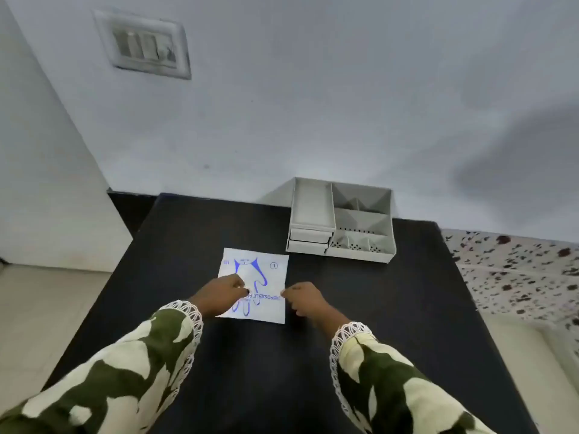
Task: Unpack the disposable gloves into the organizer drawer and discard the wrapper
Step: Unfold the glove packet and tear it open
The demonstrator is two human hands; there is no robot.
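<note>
A flat white glove packet [263,270] with a blue hand print lies on the black table [360,308], near its middle. My left hand [221,294] rests on the packet's left part, fingers curled down onto it. My right hand [305,297] pinches the packet's right edge between thumb and fingertips. The packet looks sealed and lies flat. A grey organizer [341,220] stands at the table's far edge, with two small shut drawers [308,241] at its front left.
The organizer's open top compartments look empty. A white wall runs behind the table, with a switch plate [145,45] high on the left. Speckled floor [517,270] shows to the right, pale tiles to the left.
</note>
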